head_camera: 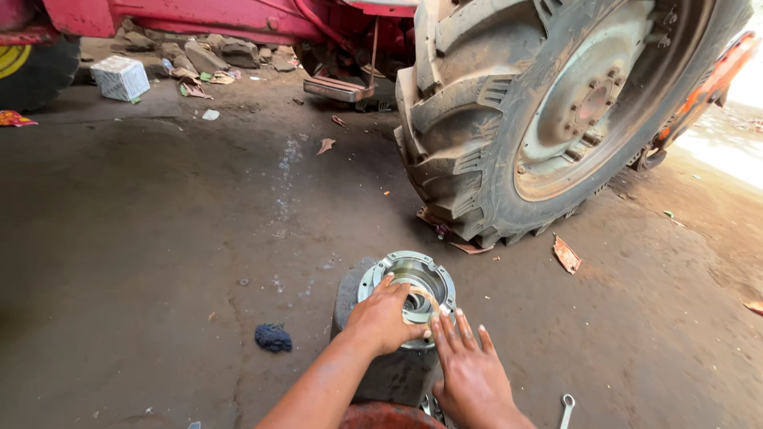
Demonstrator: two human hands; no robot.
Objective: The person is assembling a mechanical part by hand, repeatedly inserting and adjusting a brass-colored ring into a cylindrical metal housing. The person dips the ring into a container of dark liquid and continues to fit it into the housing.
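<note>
A round grey metal hub housing with a bolted flange stands on a dark block on the floor, low in the middle of the view. My left hand rests on its near rim, fingers reaching into the central bore. My right hand lies flat and open against the housing's near right side, fingers spread and holding nothing.
A big muddy tractor tyre with a grey rim stands just beyond the housing, under a red tractor body. A spanner lies at bottom right, a dark blue rag at left. A white box and rubble lie far left.
</note>
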